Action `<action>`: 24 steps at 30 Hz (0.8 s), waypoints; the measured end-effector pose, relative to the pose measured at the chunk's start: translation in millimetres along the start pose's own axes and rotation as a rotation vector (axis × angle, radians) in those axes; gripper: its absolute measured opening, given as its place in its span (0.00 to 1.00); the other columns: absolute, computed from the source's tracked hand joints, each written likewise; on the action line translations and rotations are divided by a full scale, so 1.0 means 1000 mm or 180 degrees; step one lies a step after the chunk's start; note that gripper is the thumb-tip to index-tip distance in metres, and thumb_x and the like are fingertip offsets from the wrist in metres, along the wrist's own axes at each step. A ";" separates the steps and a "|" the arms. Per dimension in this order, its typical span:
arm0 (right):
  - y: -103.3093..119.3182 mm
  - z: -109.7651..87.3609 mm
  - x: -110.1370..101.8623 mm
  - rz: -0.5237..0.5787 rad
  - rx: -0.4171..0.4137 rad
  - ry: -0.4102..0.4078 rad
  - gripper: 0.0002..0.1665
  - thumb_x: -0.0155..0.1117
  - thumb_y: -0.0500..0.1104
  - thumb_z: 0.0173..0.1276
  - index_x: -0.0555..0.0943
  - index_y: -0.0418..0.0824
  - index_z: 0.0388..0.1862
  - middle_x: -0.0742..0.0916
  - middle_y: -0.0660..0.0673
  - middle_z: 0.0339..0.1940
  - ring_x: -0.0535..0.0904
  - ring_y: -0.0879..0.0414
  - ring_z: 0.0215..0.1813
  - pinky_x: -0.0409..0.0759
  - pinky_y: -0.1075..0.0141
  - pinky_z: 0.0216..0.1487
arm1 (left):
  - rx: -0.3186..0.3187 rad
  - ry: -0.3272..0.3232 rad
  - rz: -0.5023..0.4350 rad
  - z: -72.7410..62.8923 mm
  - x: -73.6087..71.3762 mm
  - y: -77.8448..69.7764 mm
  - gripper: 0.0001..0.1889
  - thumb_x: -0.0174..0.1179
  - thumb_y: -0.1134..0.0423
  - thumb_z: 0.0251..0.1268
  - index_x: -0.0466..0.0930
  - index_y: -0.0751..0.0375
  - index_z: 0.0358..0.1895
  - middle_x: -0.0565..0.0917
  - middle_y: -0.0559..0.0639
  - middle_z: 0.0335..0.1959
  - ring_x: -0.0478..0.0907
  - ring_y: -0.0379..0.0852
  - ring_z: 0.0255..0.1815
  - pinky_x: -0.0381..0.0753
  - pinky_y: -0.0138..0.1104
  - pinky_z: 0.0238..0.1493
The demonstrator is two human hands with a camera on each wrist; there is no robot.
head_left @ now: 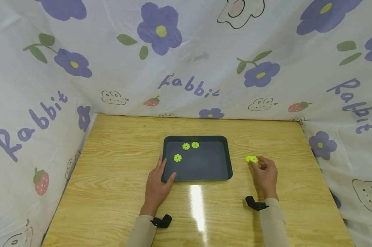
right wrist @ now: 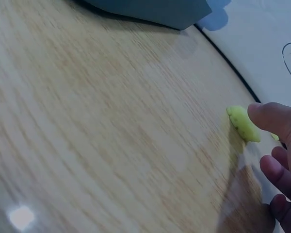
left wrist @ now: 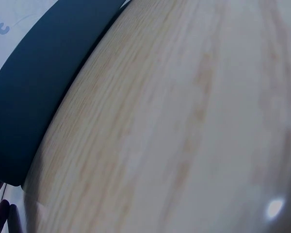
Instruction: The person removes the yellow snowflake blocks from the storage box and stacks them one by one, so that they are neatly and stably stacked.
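A dark grey rectangular tray (head_left: pixel 204 168) lies on the table. Inside it are three yellow-green notched discs, flower-like in outline: one disc (head_left: pixel 177 157) towards the left, and a second disc (head_left: pixel 186 146) and third disc (head_left: pixel 195 145) side by side near the back. My left hand (head_left: pixel 157 187) rests against the tray's front left corner, fingers along the left side and thumb at the front rim. To the right of the tray, my right hand (head_left: pixel 266 174) pinches yellow-green notched discs (head_left: pixel 252 159) between thumb and fingers. Whether they are stacked, and how many, I cannot tell.
The wooden table (head_left: pixel 112 199) extends around the tray on all sides. White cloth (head_left: pixel 192 61) printed with flowers and rabbits hangs at the back and both sides. A black wrist camera (head_left: pixel 162 221) is on the left wrist, another black wrist camera (head_left: pixel 254 203) on the right.
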State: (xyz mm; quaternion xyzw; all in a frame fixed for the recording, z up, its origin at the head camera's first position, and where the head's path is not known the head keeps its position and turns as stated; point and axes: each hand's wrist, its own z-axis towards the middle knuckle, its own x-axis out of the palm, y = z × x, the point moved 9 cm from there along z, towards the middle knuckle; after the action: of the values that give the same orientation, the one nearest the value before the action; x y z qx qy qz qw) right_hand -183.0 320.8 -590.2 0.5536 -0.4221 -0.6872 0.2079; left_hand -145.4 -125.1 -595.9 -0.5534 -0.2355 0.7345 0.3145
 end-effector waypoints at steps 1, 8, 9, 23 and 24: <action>0.001 0.001 0.001 -0.0015 -0.0017 0.0020 0.25 0.71 0.47 0.73 0.83 0.35 0.63 0.78 0.39 0.50 0.74 0.56 0.40 0.72 0.73 0.37 | -0.0009 0.0000 -0.0003 0.000 0.000 0.000 0.38 0.62 0.45 0.75 0.62 0.56 0.81 0.55 0.48 0.84 0.67 0.61 0.76 0.67 0.59 0.71; 0.000 0.004 0.006 -0.0047 -0.0016 0.0162 0.26 0.71 0.46 0.73 0.83 0.33 0.64 0.78 0.38 0.51 0.74 0.54 0.41 0.71 0.72 0.37 | -0.0036 0.0017 -0.0019 0.000 0.002 0.003 0.38 0.62 0.44 0.75 0.62 0.56 0.81 0.54 0.46 0.84 0.66 0.60 0.77 0.67 0.59 0.72; 0.000 0.005 0.007 -0.0049 -0.0008 0.0183 0.26 0.71 0.46 0.73 0.82 0.33 0.64 0.78 0.37 0.52 0.74 0.54 0.41 0.71 0.72 0.37 | -0.0047 0.0031 -0.0016 0.000 0.003 0.003 0.38 0.61 0.44 0.75 0.61 0.55 0.82 0.54 0.46 0.85 0.65 0.60 0.77 0.67 0.58 0.72; 0.001 0.004 0.010 -0.0148 0.0011 0.0283 0.27 0.69 0.46 0.75 0.81 0.35 0.67 0.80 0.38 0.50 0.75 0.50 0.43 0.72 0.66 0.39 | -0.0080 0.0052 -0.0033 0.000 0.001 0.002 0.38 0.61 0.44 0.76 0.62 0.56 0.81 0.54 0.45 0.84 0.64 0.58 0.78 0.66 0.57 0.73; 0.001 0.004 0.010 -0.0150 0.0030 0.0305 0.27 0.69 0.46 0.75 0.80 0.35 0.68 0.79 0.37 0.51 0.75 0.50 0.44 0.72 0.65 0.39 | -0.0081 0.0053 -0.0035 0.000 0.001 0.002 0.38 0.61 0.44 0.76 0.62 0.56 0.81 0.54 0.45 0.84 0.64 0.58 0.78 0.66 0.57 0.73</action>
State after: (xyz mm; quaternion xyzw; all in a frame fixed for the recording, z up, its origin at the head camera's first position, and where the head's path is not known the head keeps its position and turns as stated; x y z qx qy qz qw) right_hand -190.1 313.9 -595.6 0.5965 -0.4018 -0.6626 0.2090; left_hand -146.2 -125.4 -597.8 -0.5621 -0.2451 0.7251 0.3135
